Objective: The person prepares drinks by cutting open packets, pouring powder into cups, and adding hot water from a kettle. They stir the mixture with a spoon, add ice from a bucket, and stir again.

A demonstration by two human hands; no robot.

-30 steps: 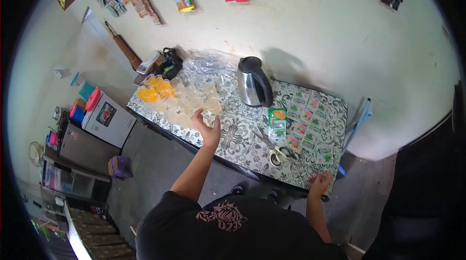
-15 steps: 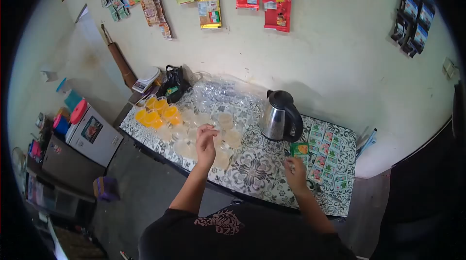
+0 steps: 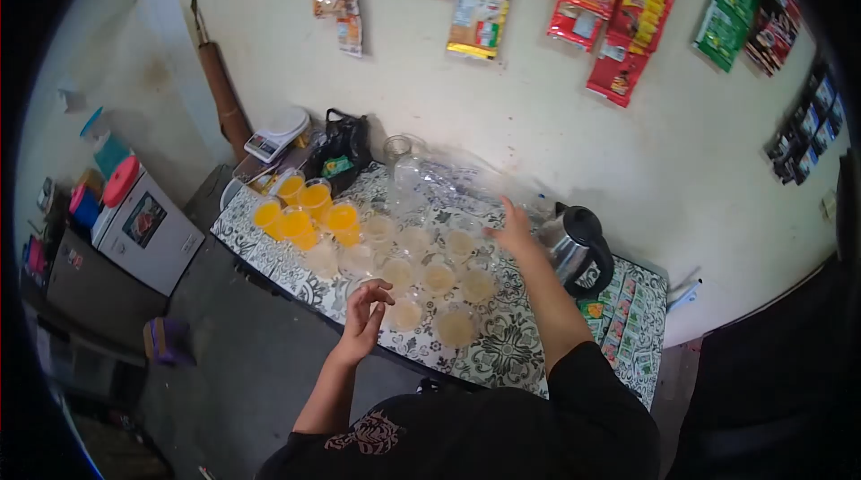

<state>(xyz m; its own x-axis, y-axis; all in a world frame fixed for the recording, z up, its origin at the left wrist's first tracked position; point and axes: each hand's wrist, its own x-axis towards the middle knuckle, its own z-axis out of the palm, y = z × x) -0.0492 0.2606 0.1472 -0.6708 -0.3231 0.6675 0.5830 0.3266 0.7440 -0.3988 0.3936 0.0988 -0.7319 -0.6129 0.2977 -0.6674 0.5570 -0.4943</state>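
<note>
My left hand [image 3: 363, 311] hovers at the front edge of the table with its fingers loosely bent and nothing showing in them. Beside it are several clear plastic cups holding something pale, among them a cup [image 3: 456, 328] near the front. My right hand [image 3: 515, 231] reaches over the back of the table, fingers apart, close to the clear plastic packaging [image 3: 430, 182] and left of the electric kettle [image 3: 578, 247]. Several cups of orange drink [image 3: 314, 199] stand together at the left end.
Sachet strips [image 3: 619, 323] and a green sachet [image 3: 592, 308] lie at the table's right end. A black plastic bag [image 3: 345, 144] and a kitchen scale [image 3: 280, 132] are at the back left. Sachets [image 3: 478, 23] hang on the wall. A refrigerator [image 3: 148, 229] stands at left.
My right hand has left the green sachet and moved left and back, toward the plastic packaging. My left hand has drawn back from above the cups to the front edge. The view has shifted.
</note>
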